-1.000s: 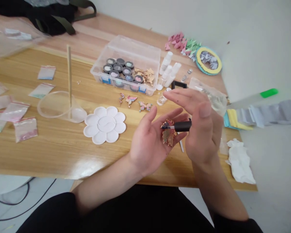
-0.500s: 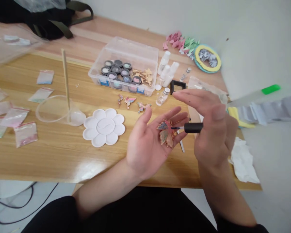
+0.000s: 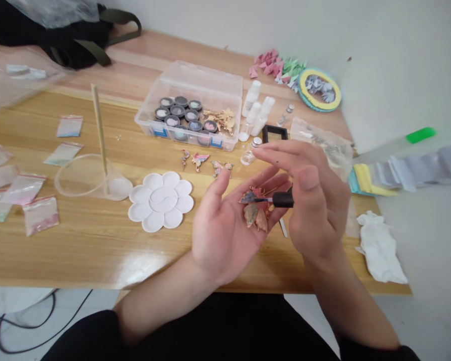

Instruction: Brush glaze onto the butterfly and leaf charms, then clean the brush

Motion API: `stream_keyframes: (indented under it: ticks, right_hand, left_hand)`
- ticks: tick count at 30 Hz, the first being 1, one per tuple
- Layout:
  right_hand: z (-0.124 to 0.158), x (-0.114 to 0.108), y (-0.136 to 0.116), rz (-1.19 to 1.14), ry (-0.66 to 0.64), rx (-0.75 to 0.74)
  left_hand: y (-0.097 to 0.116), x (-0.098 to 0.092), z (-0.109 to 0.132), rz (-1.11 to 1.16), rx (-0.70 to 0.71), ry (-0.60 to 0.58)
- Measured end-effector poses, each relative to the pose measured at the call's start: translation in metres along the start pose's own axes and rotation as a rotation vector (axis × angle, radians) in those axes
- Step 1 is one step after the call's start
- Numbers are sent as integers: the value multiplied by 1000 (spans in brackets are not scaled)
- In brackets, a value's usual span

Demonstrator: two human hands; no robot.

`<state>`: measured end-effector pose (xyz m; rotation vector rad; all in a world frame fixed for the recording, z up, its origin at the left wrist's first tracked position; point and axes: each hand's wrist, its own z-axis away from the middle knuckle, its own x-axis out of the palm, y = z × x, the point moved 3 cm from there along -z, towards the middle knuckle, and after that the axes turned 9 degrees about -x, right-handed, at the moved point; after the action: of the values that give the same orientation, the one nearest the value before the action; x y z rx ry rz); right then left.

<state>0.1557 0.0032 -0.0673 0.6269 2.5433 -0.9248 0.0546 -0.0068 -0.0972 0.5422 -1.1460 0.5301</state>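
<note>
My left hand (image 3: 225, 225) lies palm up over the table's front edge, fingers spread, with a coloured metal butterfly charm (image 3: 255, 208) resting on the fingers. My right hand (image 3: 315, 200) pinches a small black-handled brush (image 3: 281, 200) between thumb and fingers; the brush tip touches the charm's upper wing. The other fingers of that hand stretch out above the charm. Three more butterfly charms (image 3: 206, 163) lie on the wooden table (image 3: 78, 240) just beyond my left hand.
A white flower-shaped palette (image 3: 161, 200) sits left of my hands. Behind it stand a clear box of powder jars (image 3: 190, 113), small white bottles (image 3: 257, 108) and an open glass vial (image 3: 248, 155). A clear dish with a wooden stick (image 3: 92, 173), several powder sachets (image 3: 22, 188) and crumpled tissue (image 3: 381, 253) lie around.
My right hand drew the brush slightly away to the right, then brought its tip back onto the charm. My left hand stayed palm up; the view shifted a little.
</note>
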Motion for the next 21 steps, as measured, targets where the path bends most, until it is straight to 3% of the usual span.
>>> stream_keyframes:
  ticks: [7,16,21]
  right_hand:
    - [0,-7,-4,3,34,66]
    - [-4,6,-2,-27,15,-51]
    - [-3,-3,3,-29,77,-107]
  left_hand:
    - [-1,-3,0,9,6,34]
    - [1,3,1,-25,10,-55]
    - [-1,-4,0,-8,23,13]
